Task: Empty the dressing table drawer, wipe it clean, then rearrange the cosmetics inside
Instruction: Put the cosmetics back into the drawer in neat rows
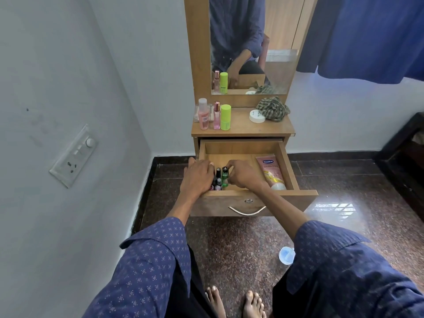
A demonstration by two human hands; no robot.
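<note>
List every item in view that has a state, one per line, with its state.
drawer: pulled open
green bottle: upright in drawer, pinched by right hand
small bottles: upright, clustered at the drawer's front left
left hand: resting against the small bottles
pink tube: lying flat, cap toward front
lime bottle: upright on top, capped
checked cloth: crumpled on top

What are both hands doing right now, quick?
Left hand: open, resting against the small bottles in the drawer.
Right hand: pinching the green bottle.
</note>
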